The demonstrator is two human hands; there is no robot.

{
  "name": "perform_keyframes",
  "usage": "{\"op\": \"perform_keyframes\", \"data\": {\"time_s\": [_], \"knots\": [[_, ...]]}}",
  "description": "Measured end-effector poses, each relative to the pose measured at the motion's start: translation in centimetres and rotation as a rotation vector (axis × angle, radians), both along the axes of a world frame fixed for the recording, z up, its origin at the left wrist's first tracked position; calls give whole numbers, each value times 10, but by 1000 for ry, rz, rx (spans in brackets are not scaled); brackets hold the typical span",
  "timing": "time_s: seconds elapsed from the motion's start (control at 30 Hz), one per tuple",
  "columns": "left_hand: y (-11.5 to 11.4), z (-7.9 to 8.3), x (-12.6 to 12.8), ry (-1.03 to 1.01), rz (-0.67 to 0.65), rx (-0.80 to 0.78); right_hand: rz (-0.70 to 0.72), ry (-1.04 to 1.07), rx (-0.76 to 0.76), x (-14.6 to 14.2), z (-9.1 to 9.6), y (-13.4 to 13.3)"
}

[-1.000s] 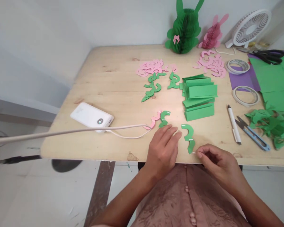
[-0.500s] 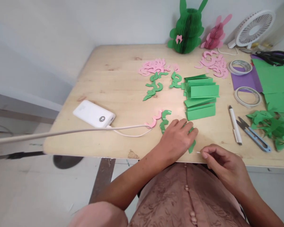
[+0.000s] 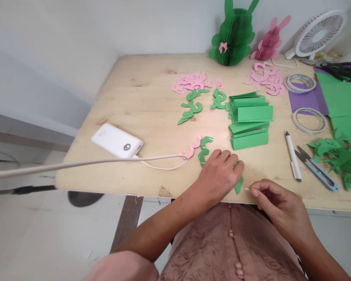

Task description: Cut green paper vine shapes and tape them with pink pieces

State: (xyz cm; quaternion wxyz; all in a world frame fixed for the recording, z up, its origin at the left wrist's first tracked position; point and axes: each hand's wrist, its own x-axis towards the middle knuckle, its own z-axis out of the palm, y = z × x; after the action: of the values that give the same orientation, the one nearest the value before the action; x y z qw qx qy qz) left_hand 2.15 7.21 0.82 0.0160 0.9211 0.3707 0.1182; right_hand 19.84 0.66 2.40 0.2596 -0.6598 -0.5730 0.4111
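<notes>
My left hand (image 3: 220, 173) lies flat over a green S-shaped paper cutout (image 3: 238, 184) near the table's front edge, fingers stretched out, pressing it down; only the cutout's lower tip shows. My right hand (image 3: 276, 203) is at the table edge just right of it, thumb and forefinger pinched on a thin white strip (image 3: 247, 189). Another green cutout (image 3: 204, 149) and a pink cutout (image 3: 193, 147) lie just left of my left hand.
A stack of folded green paper (image 3: 248, 119) stands behind the hands. A white power bank (image 3: 117, 141) with its cable (image 3: 160, 158) lies at left. A pen (image 3: 293, 156), snips (image 3: 318, 168), tape rolls (image 3: 309, 120), green scraps (image 3: 337, 158), pink cutouts (image 3: 191, 82), paper rabbits (image 3: 234, 35) and a fan (image 3: 318, 34) are around.
My left hand has slid right from beside the green S-shaped cutout onto it and now covers most of it. My right hand has stayed pinched at the table edge.
</notes>
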Motion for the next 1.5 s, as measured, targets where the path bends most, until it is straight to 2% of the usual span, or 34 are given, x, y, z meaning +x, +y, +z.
{"op": "perform_keyframes", "data": {"time_s": [0.57, 1.07, 1.33, 1.5], "knots": [[-16, -2, -4, -64, 107, 41, -45, 36, 38, 6, -1, 0], [-23, -1, -11, -25, 92, -45, -54, 62, 26, 4, -1, -1], [-32, -3, -11, -61, 187, -15, -86, 63, 24, 6, 1, -4], [-41, 1, -10, -75, 308, -54, -102, 36, 34, 5, 3, -3]]}}
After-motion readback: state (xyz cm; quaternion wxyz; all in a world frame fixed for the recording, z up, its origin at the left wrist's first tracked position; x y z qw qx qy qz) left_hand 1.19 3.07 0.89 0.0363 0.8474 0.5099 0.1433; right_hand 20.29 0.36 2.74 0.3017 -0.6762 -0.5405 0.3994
